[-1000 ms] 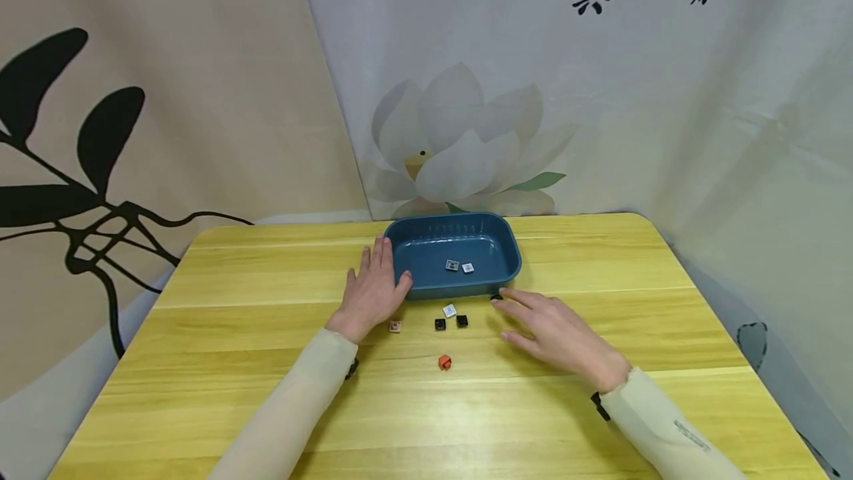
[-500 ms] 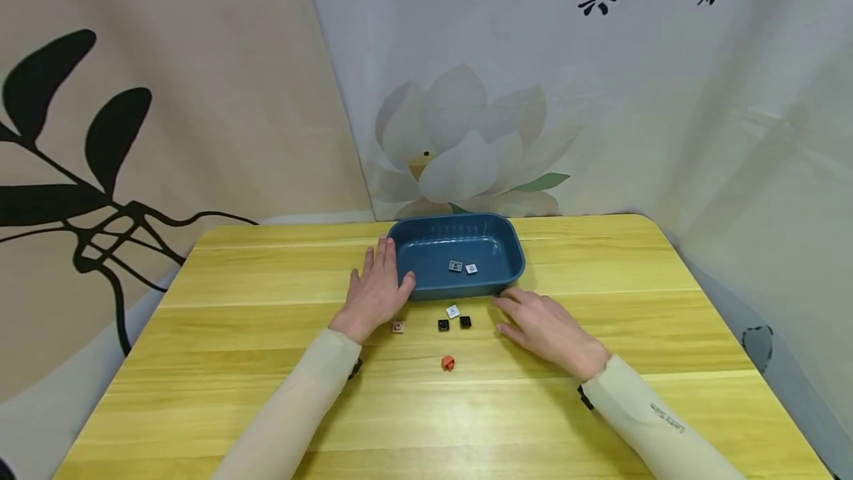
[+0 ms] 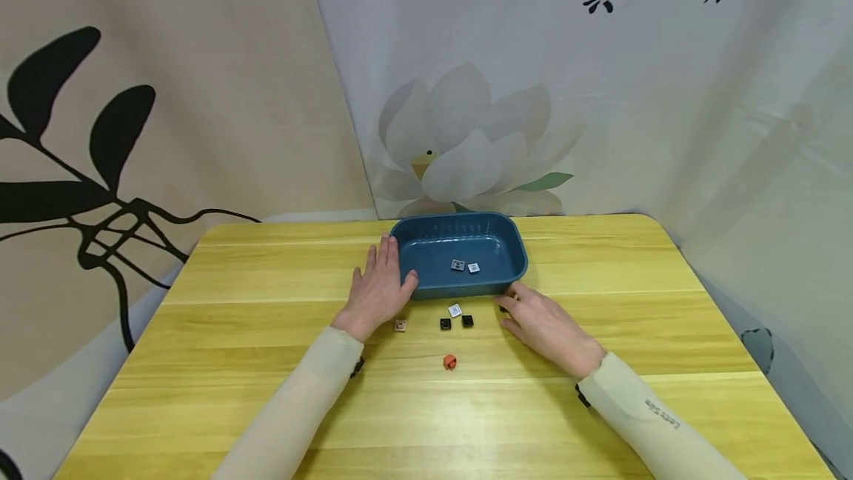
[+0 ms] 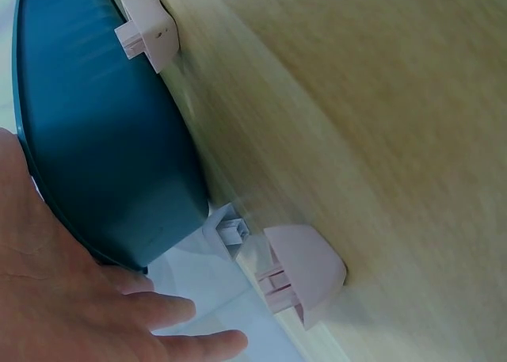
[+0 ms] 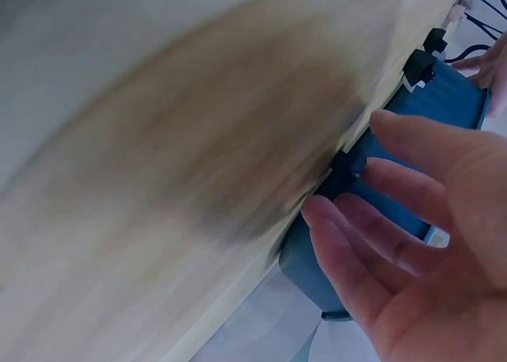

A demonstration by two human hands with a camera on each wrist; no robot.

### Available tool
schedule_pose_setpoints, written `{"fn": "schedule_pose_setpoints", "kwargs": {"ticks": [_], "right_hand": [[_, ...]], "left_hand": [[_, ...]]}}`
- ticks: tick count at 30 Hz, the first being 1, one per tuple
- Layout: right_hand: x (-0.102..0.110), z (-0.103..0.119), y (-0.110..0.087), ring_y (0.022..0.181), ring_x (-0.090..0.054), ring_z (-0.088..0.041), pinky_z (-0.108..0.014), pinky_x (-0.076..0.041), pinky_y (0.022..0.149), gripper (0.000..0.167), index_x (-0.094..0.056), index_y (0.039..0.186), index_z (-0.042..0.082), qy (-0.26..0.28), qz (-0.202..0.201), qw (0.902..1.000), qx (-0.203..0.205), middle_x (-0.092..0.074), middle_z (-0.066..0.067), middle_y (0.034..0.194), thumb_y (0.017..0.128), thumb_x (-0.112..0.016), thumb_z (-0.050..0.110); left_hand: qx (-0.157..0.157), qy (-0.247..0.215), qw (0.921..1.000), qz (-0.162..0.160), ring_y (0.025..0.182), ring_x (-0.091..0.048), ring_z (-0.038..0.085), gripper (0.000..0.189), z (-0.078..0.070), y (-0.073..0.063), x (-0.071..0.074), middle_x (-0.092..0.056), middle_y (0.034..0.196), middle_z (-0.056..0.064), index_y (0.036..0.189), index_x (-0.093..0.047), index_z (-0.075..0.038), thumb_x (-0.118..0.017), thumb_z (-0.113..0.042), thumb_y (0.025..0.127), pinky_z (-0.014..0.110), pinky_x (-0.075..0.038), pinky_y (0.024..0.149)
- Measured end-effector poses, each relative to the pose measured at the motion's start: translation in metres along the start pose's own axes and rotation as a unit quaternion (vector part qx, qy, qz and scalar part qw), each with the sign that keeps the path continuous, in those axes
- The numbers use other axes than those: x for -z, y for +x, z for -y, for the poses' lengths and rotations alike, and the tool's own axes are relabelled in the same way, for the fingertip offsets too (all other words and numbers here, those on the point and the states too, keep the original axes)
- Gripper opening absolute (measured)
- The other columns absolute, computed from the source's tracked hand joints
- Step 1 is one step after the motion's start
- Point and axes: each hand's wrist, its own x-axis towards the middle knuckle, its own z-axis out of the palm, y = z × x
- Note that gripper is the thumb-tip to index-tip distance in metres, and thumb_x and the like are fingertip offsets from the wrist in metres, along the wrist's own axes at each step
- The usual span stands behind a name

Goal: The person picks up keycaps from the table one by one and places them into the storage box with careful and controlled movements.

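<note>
My left hand (image 3: 376,291) rests against the left end of a blue tray (image 3: 463,292), fingers straight and thumb at its front corner. My right hand (image 3: 546,328) is at the front right corner, fingers bent loosely. A black keycap (image 5: 342,165) lies on the table beside its fingertips; the thumb stands apart from it. Inside the tray lie a grey keycap (image 3: 457,265) and a white one. Before it are a white keycap (image 3: 455,310), two black keycaps (image 3: 468,321) and a pink keycap (image 3: 400,325). The pink keycap (image 4: 309,271) shows its stem in the left wrist view.
A small orange-red piece (image 3: 449,362) lies on the wooden table (image 3: 373,421), nearer the person. Behind the table's far edge hangs a printed curtain (image 3: 466,80) with a flower and dark leaves.
My right hand has shifted slightly left and its fingers have bent in around the black keycap by the tray. The left hand stays on the tray. The head view has shifted a little.
</note>
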Motion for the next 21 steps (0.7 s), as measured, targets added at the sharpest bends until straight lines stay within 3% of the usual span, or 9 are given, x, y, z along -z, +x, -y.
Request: {"fn": "schedule_pose_setpoints", "kwargs": {"ticks": [12,21], "right_hand": [[-0.0011,0.0003,-0.0019,0.083,-0.066,-0.019,-0.036,-0.058,0.073,0.013,-0.077,0.106,0.007,-0.014,0.006,0.9998,0.012,-0.069,-0.006,0.1,0.092,-0.077,0.009],[0.0006,0.0024,-0.0053,0.079,-0.065,-0.017,-0.034,-0.057,0.069,0.013,-0.078,0.101,0.01,-0.007,0.015,0.9999,0.002,-0.068,-0.004,0.095,0.09,-0.078,0.004]], "left_hand": [[0.002,0.005,1.0,-0.002,0.156,-0.013,0.044,0.082,0.0006,0.0009,-0.0012,-0.002,0.174,0.014,0.165,-0.01,-0.001,-0.042,-0.048,0.105,0.072,-0.021,0.116],[0.002,0.006,1.0,0.002,0.156,-0.012,0.045,0.082,0.0007,0.001,-0.0008,0.0,0.174,0.013,0.166,-0.009,-0.002,-0.041,-0.048,0.106,0.071,-0.022,0.117]]}}
